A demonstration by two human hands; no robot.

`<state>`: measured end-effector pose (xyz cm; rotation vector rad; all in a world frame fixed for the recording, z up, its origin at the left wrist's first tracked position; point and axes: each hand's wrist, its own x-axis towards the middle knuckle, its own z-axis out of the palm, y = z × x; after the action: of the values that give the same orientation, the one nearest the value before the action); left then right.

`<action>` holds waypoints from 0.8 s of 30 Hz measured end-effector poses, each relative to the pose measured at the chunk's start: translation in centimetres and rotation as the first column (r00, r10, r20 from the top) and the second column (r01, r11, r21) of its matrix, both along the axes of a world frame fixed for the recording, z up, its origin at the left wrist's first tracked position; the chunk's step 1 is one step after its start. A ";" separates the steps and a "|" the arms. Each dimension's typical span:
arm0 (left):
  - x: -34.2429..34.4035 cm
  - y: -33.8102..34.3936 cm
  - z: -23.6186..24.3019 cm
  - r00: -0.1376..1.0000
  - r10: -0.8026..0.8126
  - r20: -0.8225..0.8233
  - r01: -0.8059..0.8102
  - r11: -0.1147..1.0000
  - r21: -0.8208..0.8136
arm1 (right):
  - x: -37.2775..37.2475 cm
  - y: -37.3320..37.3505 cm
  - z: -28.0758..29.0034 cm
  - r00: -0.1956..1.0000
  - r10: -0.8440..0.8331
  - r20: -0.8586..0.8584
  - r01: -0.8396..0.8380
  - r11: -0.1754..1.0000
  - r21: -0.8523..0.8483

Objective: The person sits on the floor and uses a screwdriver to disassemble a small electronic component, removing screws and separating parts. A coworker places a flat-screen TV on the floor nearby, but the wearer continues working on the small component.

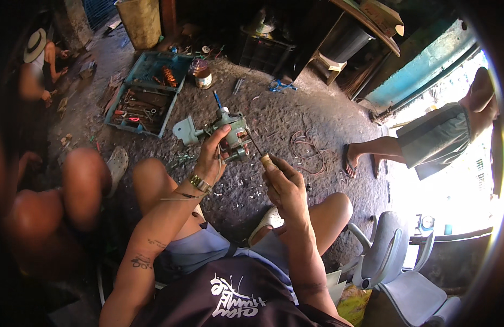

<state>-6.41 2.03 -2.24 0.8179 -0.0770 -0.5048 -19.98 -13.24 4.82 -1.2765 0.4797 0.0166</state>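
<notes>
My left hand point(210, 155) is closed around a small greenish-grey electric motor point(234, 129), raised above the floor in front of me. It looks like a fan motor, with a shaft topped by a blue tip point(217, 100) pointing away and a pale grey bracket point(186, 131) sticking out to the left. In my right hand point(287, 188) is a screwdriver point(266, 161) with a light handle. Its thin blade slants up to the motor's right side; whether it sits in a screw cannot be made out. A thin wire hangs by my left wrist.
A blue toolbox point(137, 126) with wrenches lies open on the rough floor, beside a can point(203, 79). Cord point(309, 152) is coiled at right. A grey plastic chair point(391, 256) stands lower right. People sit at left; another person's legs point(377, 150) are at right.
</notes>
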 end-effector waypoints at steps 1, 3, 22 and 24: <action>0.0 -0.1 -0.1 1.000 -0.003 -0.019 0.003 1.000 0.000 | 0.1 0.0 -0.2 0.999 -0.015 0.033 0.012 0.994 0.108; 0.0 -0.3 -0.2 1.000 -0.005 -0.031 0.004 0.999 -0.033 | 0.2 -0.2 -0.8 0.999 -0.031 0.016 0.024 0.938 0.347; -0.3 -2.6 -3.0 0.995 -0.013 -0.100 0.017 0.999 0.034 | -0.3 -1.8 -5.9 0.999 -0.015 0.035 -0.015 0.692 0.722; -0.3 -2.5 -3.3 0.991 -0.025 -0.132 0.031 0.999 0.042 | -0.4 -0.8 -6.7 0.992 -0.105 0.075 0.093 0.984 0.150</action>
<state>-6.67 -0.48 -5.55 0.8253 0.0441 -0.5876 -20.35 -14.08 -1.85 -1.1042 0.4622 -0.0831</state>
